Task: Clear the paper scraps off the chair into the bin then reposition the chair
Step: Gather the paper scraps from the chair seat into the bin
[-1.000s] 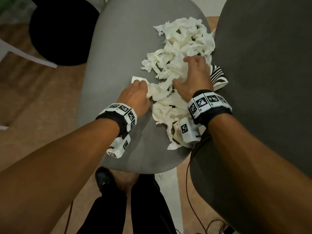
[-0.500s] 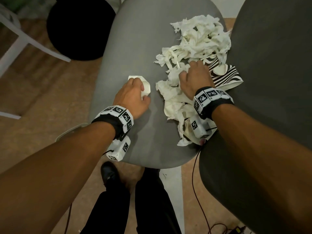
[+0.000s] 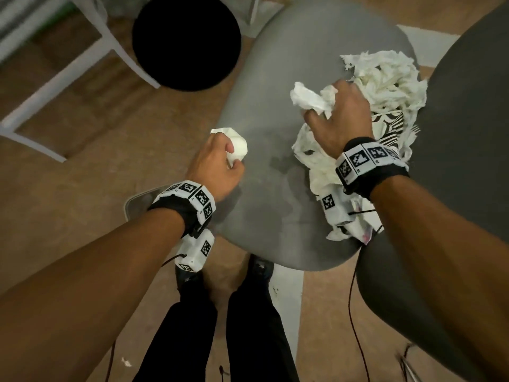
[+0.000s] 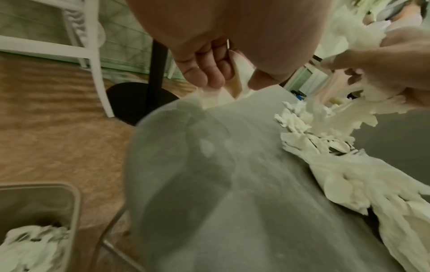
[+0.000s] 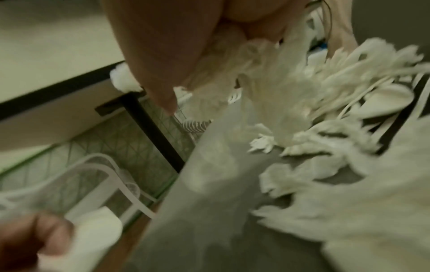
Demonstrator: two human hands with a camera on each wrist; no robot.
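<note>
- The left hand [image 3: 217,164] is clenched around a small wad of paper [image 3: 237,146], thumb and fingers curled tight, at the left part of the gray chair seat [image 3: 264,188].
- The right hand [image 3: 341,117] grasps a bunch of scraps [image 3: 311,100] lifted from the pile of paper scraps [image 3: 385,78] on the seat's right side.
- The bin [image 4: 74,206] stands on the floor left of the chair, paper already inside.
</note>
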